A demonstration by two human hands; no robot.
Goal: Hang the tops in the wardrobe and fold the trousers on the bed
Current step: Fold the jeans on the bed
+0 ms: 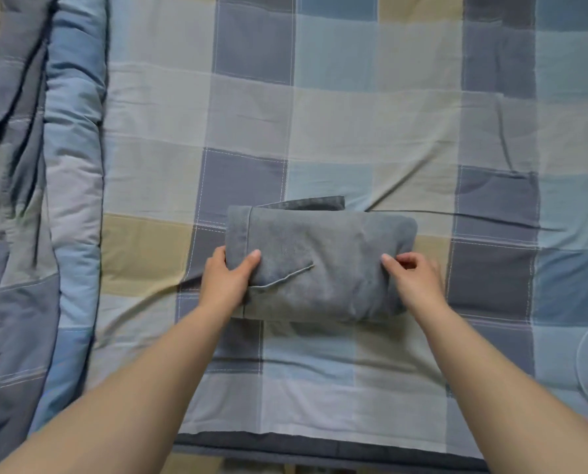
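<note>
The left hand (pixel 225 280) grips the near-left part of the folded trousers (pixel 320 265), thumb on top of the cloth and fingers curled round the left edge and under it. The right hand (pixel 414 280) is on the right end, thumb pressed on the top surface and the other fingers bent over the rounded fold; whether they pinch the cloth or merely rest against it I cannot tell for certain, though it looks like a light hold. Between the two hands the trousers lie as a compact grey bundle on the bed (pixel 354 107), the long axis running left to right across the person's front, straight ahead of both arms and about midway between them, so neither hand is clearly nearer. A hemmed band shows at the left end and a pocket seam near the left thumb; a darker layer sticks out from under the far edge. The fold looks nearly finished, and the next move likely turns on both hands acting together along that left-right axis, to press flat or lift the bundle. A rumpled quilt (pixel 29 200) lies well apart along the left, and a thin cable (pixel 581 364) curves at the right edge of the sheet.
</note>
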